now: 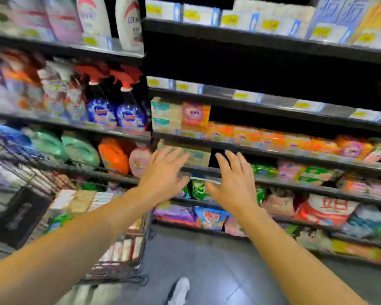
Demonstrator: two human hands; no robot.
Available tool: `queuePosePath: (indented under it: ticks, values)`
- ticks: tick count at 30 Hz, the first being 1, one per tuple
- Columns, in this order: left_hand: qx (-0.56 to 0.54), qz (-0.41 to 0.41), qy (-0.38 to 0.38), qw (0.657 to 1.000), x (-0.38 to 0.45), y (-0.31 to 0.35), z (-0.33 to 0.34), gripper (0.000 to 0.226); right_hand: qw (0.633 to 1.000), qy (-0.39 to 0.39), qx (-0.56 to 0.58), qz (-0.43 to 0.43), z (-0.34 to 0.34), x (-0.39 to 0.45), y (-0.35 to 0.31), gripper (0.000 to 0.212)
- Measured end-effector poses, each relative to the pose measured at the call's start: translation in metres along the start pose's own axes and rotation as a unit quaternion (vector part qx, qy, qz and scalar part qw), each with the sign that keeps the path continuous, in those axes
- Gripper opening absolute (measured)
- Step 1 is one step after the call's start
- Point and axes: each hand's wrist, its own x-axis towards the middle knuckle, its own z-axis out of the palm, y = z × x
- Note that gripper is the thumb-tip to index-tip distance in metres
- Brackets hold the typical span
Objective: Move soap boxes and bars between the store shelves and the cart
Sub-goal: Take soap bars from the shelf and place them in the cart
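Both my hands reach out toward the store shelves with fingers spread and nothing in them. My left hand (164, 170) hovers in front of a beige soap box (196, 156) on a middle shelf, and I cannot tell whether the fingertips touch it. My right hand (233, 179) is just right of that box, in front of the shelf edge (209, 176). More beige and teal soap boxes (166, 115) are stacked one shelf up, beside a pink box (195, 114) and a row of orange soap packs (262, 137). The black wire cart (117, 256) stands at lower left with several boxes inside.
Spray bottles (117, 108) and detergent jugs (112, 156) fill the left bay. Bagged goods (326, 209) sit on the lower right shelves. Grey floor (207, 260) lies between cart and shelves, with my shoe (180, 289) on it. The picture is motion-blurred.
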Motion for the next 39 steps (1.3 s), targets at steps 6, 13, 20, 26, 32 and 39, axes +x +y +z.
queuePosePath:
  ticks: [6, 13, 20, 26, 32, 39]
  values:
    - [-0.005, -0.069, -0.065, 0.995, -0.141, -0.043, 0.039, 0.067, 0.993, -0.101, 0.007, -0.059, 0.067, -0.075, -0.069, 0.081]
    - [-0.012, -0.160, -0.093, 0.983, -0.247, -0.119, 0.050, 0.064, 0.971, -0.197, 0.011, -0.131, 0.127, -0.111, -0.160, 0.080]
    - [-0.049, -0.186, -0.092, 0.977, -0.312, -0.245, 0.041, 0.063, 0.964, -0.226, 0.025, -0.140, 0.178, -0.105, -0.275, 0.079]
    - [-0.051, -0.172, -0.104, 0.978, -0.336, -0.332, 0.028, 0.064, 0.959, -0.254, 0.033, -0.121, 0.226, -0.097, -0.373, 0.081]
    - [-0.067, -0.174, -0.117, 0.975, -0.346, -0.388, 0.032, 0.068, 0.955, -0.275, 0.026, -0.106, 0.251, -0.075, -0.418, 0.077]
    - [-0.070, -0.191, -0.163, 0.966, -0.320, -0.440, 0.059, 0.074, 0.943, -0.315, 0.033, -0.098, 0.302, -0.023, -0.431, 0.079]
